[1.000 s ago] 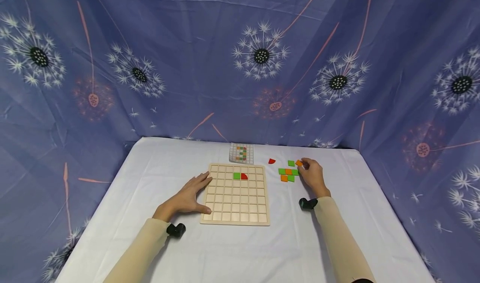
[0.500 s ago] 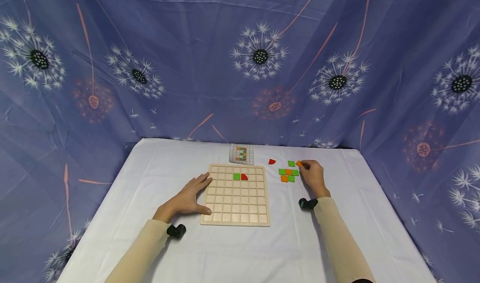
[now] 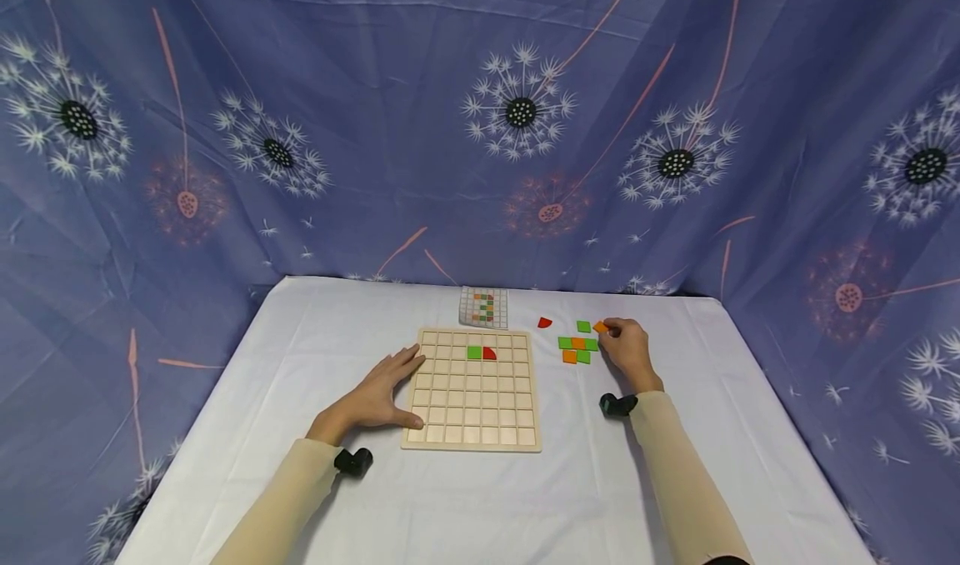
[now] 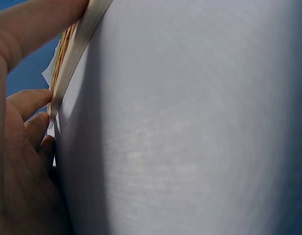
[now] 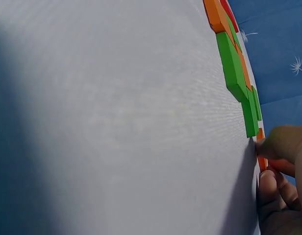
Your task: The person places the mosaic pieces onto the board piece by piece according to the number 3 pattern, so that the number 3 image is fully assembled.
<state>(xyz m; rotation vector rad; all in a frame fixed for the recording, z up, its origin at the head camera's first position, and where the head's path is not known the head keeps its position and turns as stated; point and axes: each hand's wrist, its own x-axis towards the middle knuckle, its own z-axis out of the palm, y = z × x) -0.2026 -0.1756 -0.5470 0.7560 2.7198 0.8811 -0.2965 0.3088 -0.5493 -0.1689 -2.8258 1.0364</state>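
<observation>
A square wooden grid board (image 3: 472,398) lies on the white table. In two neighbouring cells of its second row sit a green square tile (image 3: 474,352) and a red quarter-circle tile (image 3: 490,353). My left hand (image 3: 375,394) rests at the board's left edge, thumb and fingers spread; in the left wrist view the fingertips (image 4: 40,98) touch its rim. At the right, my right hand (image 3: 628,352) pinches an orange square tile (image 3: 600,327) by its edge, low at the tabletop. Thumb and fingers partly cover that orange tile in the right wrist view.
Several green and orange tiles (image 3: 577,343) lie in a cluster left of the right hand, with a green tile (image 3: 583,327) just behind. Farther left is a loose red quarter-circle tile (image 3: 544,322). A printed pattern card (image 3: 483,307) lies behind the board, near a hanging cloth (image 3: 420,132).
</observation>
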